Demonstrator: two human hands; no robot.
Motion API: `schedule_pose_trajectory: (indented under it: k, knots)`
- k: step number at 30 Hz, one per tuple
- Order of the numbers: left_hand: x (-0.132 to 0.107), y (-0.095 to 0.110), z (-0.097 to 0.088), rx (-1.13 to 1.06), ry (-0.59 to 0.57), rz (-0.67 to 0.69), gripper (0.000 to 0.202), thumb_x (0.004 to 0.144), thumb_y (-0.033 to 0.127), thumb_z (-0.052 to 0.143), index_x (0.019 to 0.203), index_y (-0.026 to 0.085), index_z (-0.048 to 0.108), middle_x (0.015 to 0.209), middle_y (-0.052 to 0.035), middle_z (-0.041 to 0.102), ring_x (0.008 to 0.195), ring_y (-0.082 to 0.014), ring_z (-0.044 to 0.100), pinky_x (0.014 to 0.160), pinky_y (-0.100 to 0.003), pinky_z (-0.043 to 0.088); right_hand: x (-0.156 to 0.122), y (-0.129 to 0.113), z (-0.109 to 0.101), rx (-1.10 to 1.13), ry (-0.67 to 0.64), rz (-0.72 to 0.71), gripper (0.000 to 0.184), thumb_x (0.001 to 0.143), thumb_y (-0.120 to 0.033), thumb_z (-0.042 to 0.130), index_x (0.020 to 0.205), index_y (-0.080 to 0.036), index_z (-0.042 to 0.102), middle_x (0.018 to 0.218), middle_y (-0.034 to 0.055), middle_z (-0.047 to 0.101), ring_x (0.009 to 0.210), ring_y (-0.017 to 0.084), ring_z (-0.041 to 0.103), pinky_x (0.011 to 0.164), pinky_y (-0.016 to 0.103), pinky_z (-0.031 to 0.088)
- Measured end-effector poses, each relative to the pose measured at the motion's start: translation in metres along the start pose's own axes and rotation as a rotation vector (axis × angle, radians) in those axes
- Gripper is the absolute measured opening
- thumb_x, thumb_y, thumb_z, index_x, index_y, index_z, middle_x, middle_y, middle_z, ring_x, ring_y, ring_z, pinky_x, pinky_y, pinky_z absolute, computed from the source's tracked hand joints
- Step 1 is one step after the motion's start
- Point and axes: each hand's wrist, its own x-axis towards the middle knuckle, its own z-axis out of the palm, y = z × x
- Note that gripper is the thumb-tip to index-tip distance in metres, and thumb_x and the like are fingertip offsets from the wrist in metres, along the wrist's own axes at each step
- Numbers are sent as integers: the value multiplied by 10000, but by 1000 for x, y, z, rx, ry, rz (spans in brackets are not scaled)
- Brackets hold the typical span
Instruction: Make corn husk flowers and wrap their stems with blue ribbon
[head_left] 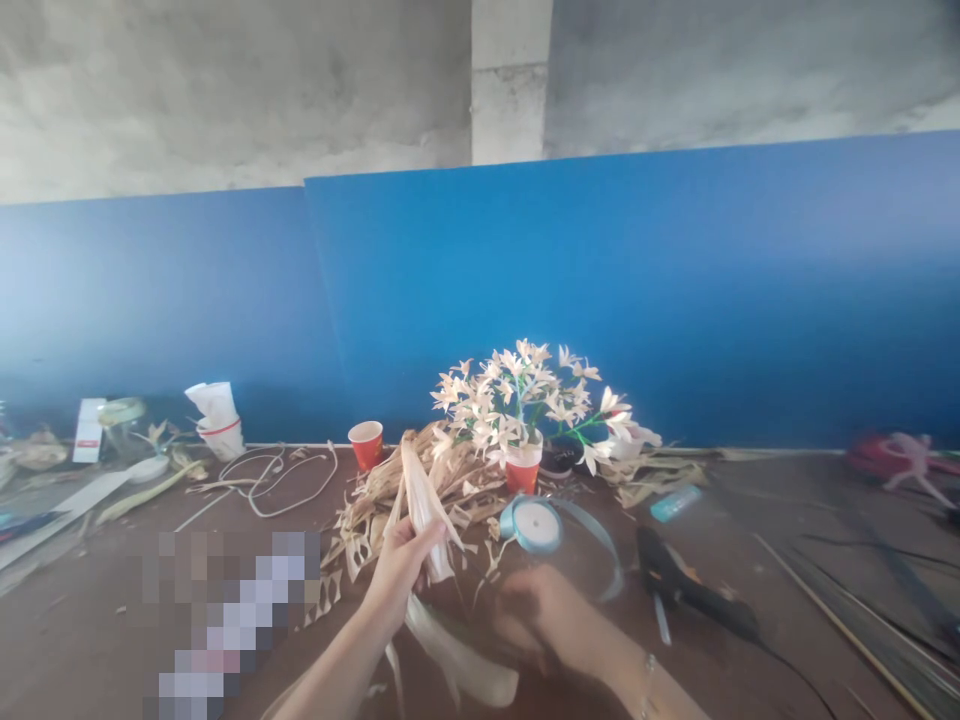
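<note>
My left hand [401, 572] is closed round a pale dried corn husk strip [422, 500] and holds it upright over the brown table [750, 520]. More of the husk curls down below the hand [465, 670]. My right hand [544, 615] hovers low to the right of it, blurred by motion, fingers curled; what it holds, if anything, does not show. Just beyond it lies a roll of light blue ribbon [531, 524] with a loose tail. A heap of dried husks [442, 480] lies behind the left hand.
A red paper cup [523, 470] holds a bunch of pale husk flowers [517, 395]. Another red cup [366, 443] stands left of the heap. A black glue gun [690, 585] lies to the right. Stacked white cups [217, 420] and cords sit at the left, before a blue wall.
</note>
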Motion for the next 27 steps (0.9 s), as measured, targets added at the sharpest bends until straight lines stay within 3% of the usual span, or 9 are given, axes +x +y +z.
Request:
schedule_pose_trajectory:
  k: [5, 9, 11, 14, 17, 22, 24, 27]
  knots:
    - [2, 0, -1, -26, 72, 51, 355, 588, 443, 736, 564, 148, 539, 351, 77, 453, 249, -23, 321, 272, -139, 217, -1, -1, 1, -1, 3, 4, 147, 714, -236, 548, 591, -158, 560, 429, -56, 469, 360, 79, 434, 382, 181, 303]
    - [1, 0, 0, -173, 74, -20, 320, 549, 372, 775, 603, 154, 546, 383, 92, 457, 263, -20, 318, 269, -135, 187, 0, -1, 1, 24, 19, -40, 188, 751, -304, 566, 646, -151, 595, 488, -36, 502, 424, 92, 448, 429, 198, 345]
    - [-2, 0, 2, -261, 66, -81, 316, 545, 355, 777, 636, 168, 540, 415, 88, 479, 291, -35, 371, 278, -136, 196, 2, 2, 4, 81, 88, -98, 233, 770, -373, 577, 707, -150, 609, 559, -17, 537, 508, 109, 475, 491, 209, 387]
    - [-9, -1, 6, -388, -21, -174, 322, 553, 356, 781, 654, 175, 534, 438, 78, 508, 308, -41, 408, 289, -139, 221, 7, 10, 12, 230, 226, -183, 292, 734, -445, 633, 819, -168, 593, 681, -3, 566, 601, 125, 499, 565, 224, 416]
    - [-19, -1, 11, -460, -156, -219, 333, 527, 351, 813, 633, 164, 559, 409, 73, 503, 290, -36, 388, 283, -144, 203, 12, 17, 20, 357, 279, -229, 390, 678, -488, 687, 891, -184, 566, 756, 10, 569, 615, 134, 512, 581, 244, 426]
    - [-31, -2, 20, -435, -331, -214, 322, 549, 376, 816, 662, 138, 631, 530, -22, 647, 449, -124, 582, 436, -200, 432, 18, 20, 31, 490, 341, -296, 409, 657, -538, 696, 832, -196, 554, 772, 23, 570, 721, 175, 549, 676, 288, 450]
    - [-33, -3, 22, -394, -359, -194, 324, 574, 398, 801, 671, 129, 647, 534, -42, 661, 447, -129, 583, 450, -210, 439, 21, 22, 33, 521, 337, -286, 421, 648, -556, 694, 811, -194, 554, 740, 18, 568, 702, 175, 550, 669, 294, 452]
    - [-30, -7, 22, -328, -328, -171, 341, 570, 416, 801, 665, 124, 654, 499, -31, 641, 378, -92, 519, 358, -173, 343, 23, 20, 34, 519, 352, -261, 423, 646, -569, 683, 778, -189, 551, 702, 11, 568, 674, 170, 548, 653, 288, 454]
